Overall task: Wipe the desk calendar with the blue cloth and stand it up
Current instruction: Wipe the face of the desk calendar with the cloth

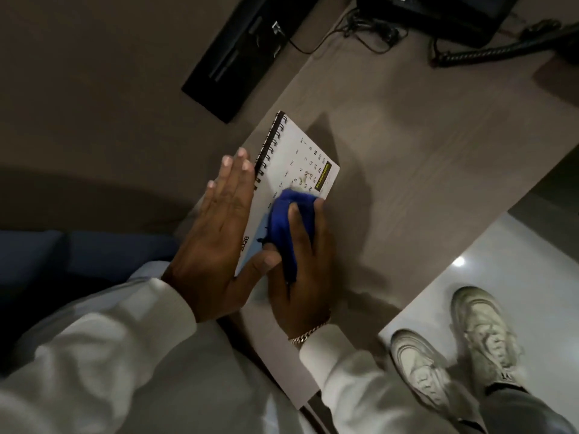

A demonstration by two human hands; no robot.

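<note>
White sleeves fill the near edge of the view, and from them two hands reach onto a grey-brown desk (423, 170). A left hand (216, 236) is laid flat with fingers straight and together, pointing toward one o'clock, and is pressed on the near end and spiral-bound edge of a desk calendar (300, 158). A right hand (300, 261), with a chain bracelet at the wrist, is seen closed around a bunched blue cloth (289, 220), which is pressed onto the calendar page just short of the printed dates.

Lying flat on the desk at about the centre of the view, the calendar is set with its long axis running from seven o'clock to one o'clock, and its wire binding along the eleven o'clock side. Unwiped page stretches away from the cloth toward one o'clock, so the wiping stroke is judged to be needed in that direction, along the long axis. Both hands are touching the calendar; the left is judged to be the one holding it steady.

Standing the calendar up is not yet done. Dark equipment and cables are seen at twelve o'clock, well apart, and pale shoes on the floor at four o'clock.
</note>
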